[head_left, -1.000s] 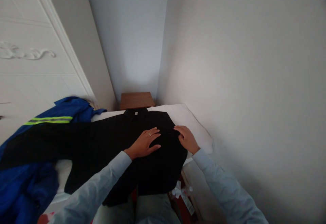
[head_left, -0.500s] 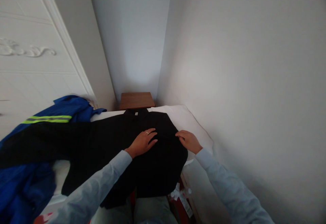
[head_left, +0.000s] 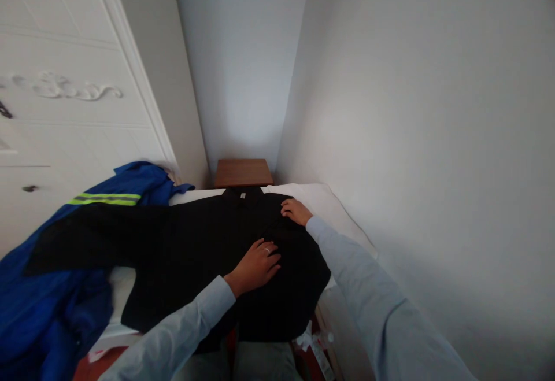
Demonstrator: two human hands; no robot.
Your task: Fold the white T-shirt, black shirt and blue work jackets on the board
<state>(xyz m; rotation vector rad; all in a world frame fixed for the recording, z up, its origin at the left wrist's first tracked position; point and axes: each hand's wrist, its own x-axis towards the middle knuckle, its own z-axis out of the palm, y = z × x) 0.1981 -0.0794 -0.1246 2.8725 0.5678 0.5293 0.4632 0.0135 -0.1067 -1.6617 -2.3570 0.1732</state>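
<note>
A black shirt [head_left: 195, 248] lies spread on a white bed [head_left: 329, 207], collar toward the far end. My left hand [head_left: 255, 265], with a ring on one finger, presses flat on the shirt's right middle part. My right hand [head_left: 296, 211] rests farther up, on the shirt's right shoulder near the collar, fingers spread on the cloth. Neither hand grips anything. Both arms wear pale blue sleeves.
A blue work jacket [head_left: 56, 277] with a yellow-green reflective stripe lies heaped at the left, partly under the black shirt's sleeve. A brown wooden nightstand [head_left: 243, 173] stands beyond the bed. A white wardrobe [head_left: 65, 97] is at the left, a plain wall close on the right.
My right hand has slid from the shirt's right edge up toward the shoulder by the collar. My left hand stays flat on the shirt. The view has shifted slightly.
</note>
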